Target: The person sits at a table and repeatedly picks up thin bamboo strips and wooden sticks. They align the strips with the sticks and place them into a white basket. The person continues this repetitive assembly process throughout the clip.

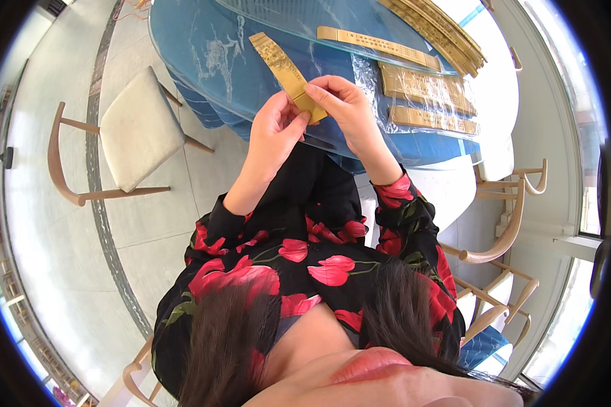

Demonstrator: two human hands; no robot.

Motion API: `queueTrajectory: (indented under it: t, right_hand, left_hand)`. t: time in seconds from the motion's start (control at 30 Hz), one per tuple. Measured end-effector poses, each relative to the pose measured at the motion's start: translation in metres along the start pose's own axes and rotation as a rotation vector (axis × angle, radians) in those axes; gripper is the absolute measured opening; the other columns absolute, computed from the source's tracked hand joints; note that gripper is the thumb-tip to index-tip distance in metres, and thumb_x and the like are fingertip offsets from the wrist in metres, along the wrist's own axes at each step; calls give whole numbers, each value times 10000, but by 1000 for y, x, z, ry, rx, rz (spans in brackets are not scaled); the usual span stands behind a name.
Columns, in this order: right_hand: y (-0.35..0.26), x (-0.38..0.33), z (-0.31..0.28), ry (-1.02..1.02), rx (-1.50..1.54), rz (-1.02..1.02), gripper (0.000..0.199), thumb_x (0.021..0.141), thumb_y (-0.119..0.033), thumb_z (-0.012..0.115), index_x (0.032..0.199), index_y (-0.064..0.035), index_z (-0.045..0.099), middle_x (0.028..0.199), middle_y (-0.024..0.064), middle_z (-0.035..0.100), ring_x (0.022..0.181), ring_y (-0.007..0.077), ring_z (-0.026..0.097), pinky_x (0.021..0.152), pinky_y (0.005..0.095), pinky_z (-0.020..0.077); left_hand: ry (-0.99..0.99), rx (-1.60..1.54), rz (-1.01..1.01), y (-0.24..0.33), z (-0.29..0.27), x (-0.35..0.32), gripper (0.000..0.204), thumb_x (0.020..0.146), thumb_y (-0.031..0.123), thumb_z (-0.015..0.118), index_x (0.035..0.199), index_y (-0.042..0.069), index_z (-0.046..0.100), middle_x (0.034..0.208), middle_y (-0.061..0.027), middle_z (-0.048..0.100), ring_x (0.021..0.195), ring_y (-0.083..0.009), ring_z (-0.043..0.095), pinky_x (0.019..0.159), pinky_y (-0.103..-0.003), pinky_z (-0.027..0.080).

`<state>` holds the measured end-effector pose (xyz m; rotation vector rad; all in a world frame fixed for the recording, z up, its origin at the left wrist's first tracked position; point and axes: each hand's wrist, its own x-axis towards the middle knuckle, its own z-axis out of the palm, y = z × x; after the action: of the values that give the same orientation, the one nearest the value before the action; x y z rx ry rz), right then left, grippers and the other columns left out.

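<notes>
One gold strip [282,71] is held by both hands over the near edge of the worktop [214,47], slanting up and to the left, with its far end free. The left hand [276,129] is nearly closed around the strip's near end, its thumb on the strip and its fingers curled beneath. The right hand [346,108] is closed in a pinch on the strip's right edge, its thumb laid on the face just above the left thumb. A crease crosses the strip close to the thumbs, and dark printing covers much of its upper part. The worktop is blue with white veining. Beyond the right hand, a loose strip [380,46] lies with its right end near a stack [438,32] of more gold strips. Nearer the person, two gold packs [428,88] lie one below the other beside clear plastic [365,78], which also shines over them. The sleeves [404,210] are black with red flowers. To the left, a wooden chair [139,139] with a pale seat stands on the grey floor [163,230], well apart from the hands; more chairs [512,230] stand to the right.
</notes>
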<state>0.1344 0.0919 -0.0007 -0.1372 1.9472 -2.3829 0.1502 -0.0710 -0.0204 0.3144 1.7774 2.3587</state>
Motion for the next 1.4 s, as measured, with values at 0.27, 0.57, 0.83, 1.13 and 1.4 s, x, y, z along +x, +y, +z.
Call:
queueTrajectory:
  t: [0.27, 0.57, 0.83, 1.13, 1.4]
  right_hand:
    - [18, -6, 15, 111, 92, 1, 133, 1009, -161, 658, 1007, -28, 662, 855, -13, 640, 720, 43, 548, 622, 225, 434]
    - [-3, -7, -7, -6, 416, 272, 237, 1062, -222, 553, 1140, -15, 639, 1027, 77, 695, 936, 160, 675, 836, 294, 532]
    - [1, -7, -32, -266, 607, 292, 260, 1075, -201, 496, 1158, 7, 627, 1047, 87, 672, 939, 174, 637, 799, 294, 503]
    - [-6, -12, -29, -63, 157, 239, 252, 1084, -232, 513, 1195, -38, 629, 1011, 21, 644, 871, 78, 603, 736, 248, 484]
    - [-27, 7, -50, -116, -412, 253, 312, 1022, -126, 580, 1308, -3, 604, 854, -9, 603, 643, 52, 506, 547, 211, 382]
  left_hand:
    - [78, -76, 55, -9, 1, -8, 262, 979, 77, 685, 1195, 30, 545, 1021, -27, 669, 929, -97, 637, 704, -218, 477]
    - [107, 553, 487, 11, 11, 3, 517, 756, 89, 875, 1185, 36, 591, 983, -81, 656, 811, -198, 654, 740, -319, 540]
    - [-25, 627, 696, 16, 3, 13, 559, 740, 158, 888, 1200, 54, 588, 994, -78, 655, 840, -234, 648, 745, -332, 542]
    - [-58, 716, 598, 15, 15, 12, 225, 801, -35, 708, 971, 27, 574, 917, -90, 606, 838, -279, 639, 729, -373, 527]
    - [10, 874, 587, -1, 29, 17, 198, 789, -15, 653, 918, 34, 510, 847, -107, 590, 779, -330, 602, 666, -405, 491]
